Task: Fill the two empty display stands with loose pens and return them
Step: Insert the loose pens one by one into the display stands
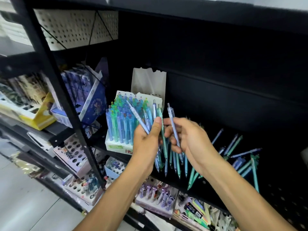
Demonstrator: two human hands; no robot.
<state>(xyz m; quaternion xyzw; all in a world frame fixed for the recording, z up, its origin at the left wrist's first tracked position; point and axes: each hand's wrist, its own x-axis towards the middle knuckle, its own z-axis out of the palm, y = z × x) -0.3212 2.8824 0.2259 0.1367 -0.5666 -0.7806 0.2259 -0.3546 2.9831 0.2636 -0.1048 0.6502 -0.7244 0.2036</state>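
Observation:
A white display stand [116, 145] sits on the black shelf, nearly full of upright blue and green pens [123, 120]. In front of it my left hand [146, 144] grips a bunch of blue and green pens [165, 157] that hang down below my fingers. My right hand [188, 139] pinches a single light blue pen [172, 120], held upright beside the bunch. Several loose pens [240, 155] lie scattered on the shelf to the right.
A black upright post [66, 104] stands left of the stand. Lower shelves carry other holed pen stands [73, 155], purple pens [158, 195] and highlighters [196, 214]. Boxed goods [86, 97] lean on the left shelf. A white card [148, 80] stands behind the stand.

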